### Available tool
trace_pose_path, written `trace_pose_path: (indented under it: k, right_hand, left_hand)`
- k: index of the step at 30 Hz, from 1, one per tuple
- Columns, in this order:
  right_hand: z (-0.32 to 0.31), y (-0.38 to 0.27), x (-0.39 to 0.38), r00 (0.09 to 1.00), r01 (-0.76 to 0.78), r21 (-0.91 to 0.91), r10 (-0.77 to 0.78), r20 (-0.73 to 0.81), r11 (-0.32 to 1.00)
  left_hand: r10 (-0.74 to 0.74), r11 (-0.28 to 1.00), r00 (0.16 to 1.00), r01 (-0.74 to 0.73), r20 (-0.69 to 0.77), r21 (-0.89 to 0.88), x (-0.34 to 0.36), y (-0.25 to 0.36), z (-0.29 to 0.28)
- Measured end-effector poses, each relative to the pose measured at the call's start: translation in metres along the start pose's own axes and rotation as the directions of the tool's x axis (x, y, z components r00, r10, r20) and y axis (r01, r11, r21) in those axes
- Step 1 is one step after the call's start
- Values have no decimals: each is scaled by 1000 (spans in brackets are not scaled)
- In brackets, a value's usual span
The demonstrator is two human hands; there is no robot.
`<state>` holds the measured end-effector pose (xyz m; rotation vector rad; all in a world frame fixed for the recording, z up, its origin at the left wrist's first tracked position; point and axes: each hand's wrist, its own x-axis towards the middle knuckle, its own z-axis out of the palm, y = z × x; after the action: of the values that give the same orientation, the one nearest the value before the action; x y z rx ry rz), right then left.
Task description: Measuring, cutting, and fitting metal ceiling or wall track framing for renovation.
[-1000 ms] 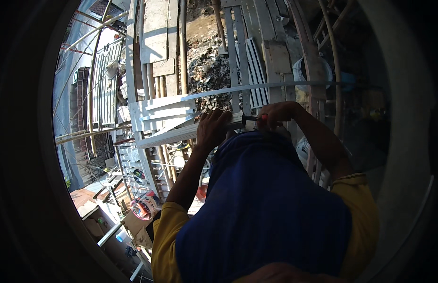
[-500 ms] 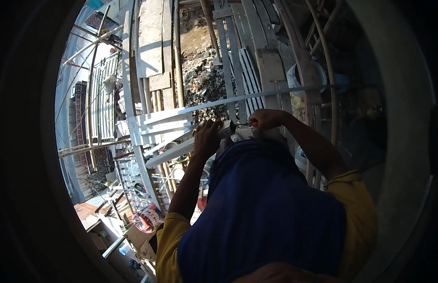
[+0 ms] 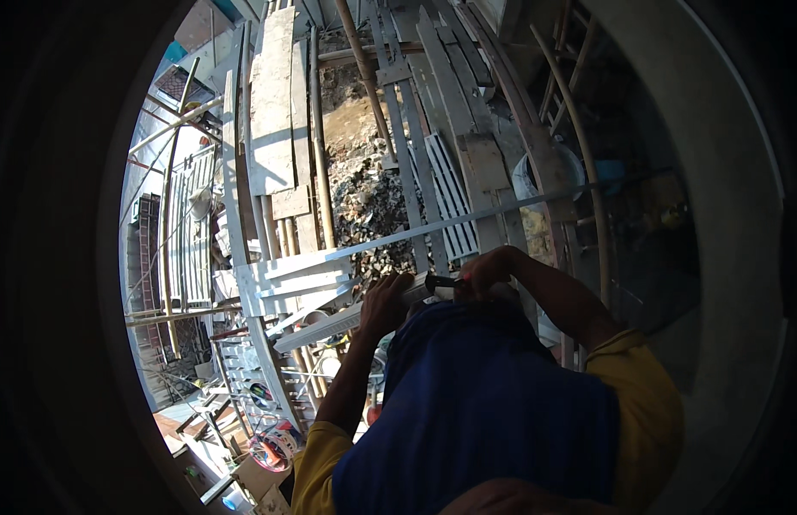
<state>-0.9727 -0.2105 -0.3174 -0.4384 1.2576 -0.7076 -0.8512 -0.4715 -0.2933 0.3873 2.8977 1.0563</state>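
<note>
Though still in the right hand, black tool more visible now.

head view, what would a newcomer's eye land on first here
The blue shirt front, filling the lower middle, likely catches the eye first. Just above it, the left grip holds a pale strip and the right grip a dark tool. Farther up, sunlit rubble shows between planks.
</note>
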Motion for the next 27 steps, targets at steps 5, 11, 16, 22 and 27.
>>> trace_pose_path:
  k: [5,11,16,22,27]
  right_hand:
    - [-11,1,2,997,-13,-62,8,-74,998]
    - [-17,28,-7,892,-10,-108,-40,-450,994]
    - [1,46,13,743,92,-34,-91,-663,995]
    - [31,22,29,596,132,-196,-236,-767,972]
    - [33,10,33,509,200,-340,-393,-766,919]
  left_hand:
    - [-126,992,991,125,-53,-5,-3,-10,14]
    - [-278,959,940,258,-200,-120,-10,-42,13]
    - [-333,899,906,223,-262,-376,-22,-70,31]
    - [-380,813,867,147,-323,-563,-2,-27,-6]
    - [-576,534,723,-22,-382,-845,10,-6,-23]
